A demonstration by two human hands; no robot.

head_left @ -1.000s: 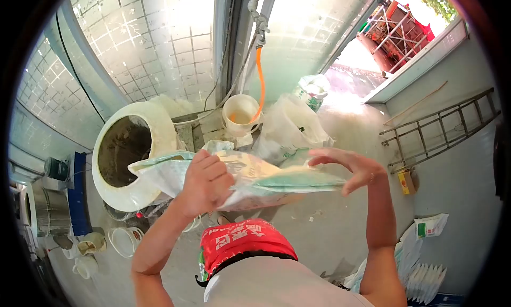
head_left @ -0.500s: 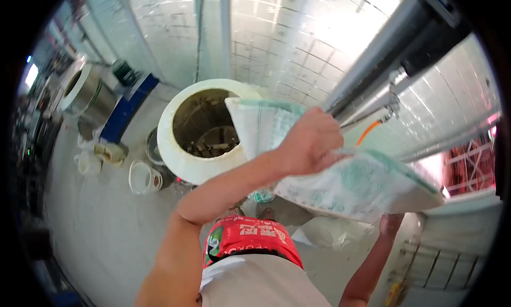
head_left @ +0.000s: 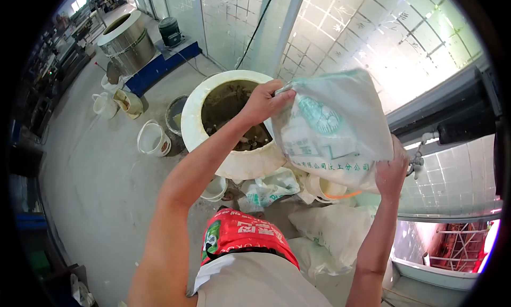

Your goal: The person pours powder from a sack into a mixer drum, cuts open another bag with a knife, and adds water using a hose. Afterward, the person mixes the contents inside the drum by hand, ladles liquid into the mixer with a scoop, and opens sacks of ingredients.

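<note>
Between my two hands is a white woven sack [head_left: 335, 142] with green print, raised and tilted beside the drum's mouth. My left hand [head_left: 269, 100] is closed on its upper left corner, thumb on top. At the lower right, my right hand [head_left: 393, 166] grips the sack's other end, its fingers partly hidden. The sack's left edge overlaps the thick cream rim of a round drum [head_left: 199, 139]. Inside the drum are dark walls and pale lumps low down. Whether anything leaves the sack cannot be seen.
White buckets [head_left: 154, 138] stand on the floor left of the drum. A crumpled sack [head_left: 271, 187] lies below it, and fuller white sacks [head_left: 335, 227] lie near my legs. A grey metal drum [head_left: 128, 46] and a green motor [head_left: 170, 31] are at back left. Right stands a valve [head_left: 418, 163].
The sack has swung from lying slanted to hanging broad side toward me. My left hand has moved left toward the drum, and my right hand has come up. The view has shifted.
</note>
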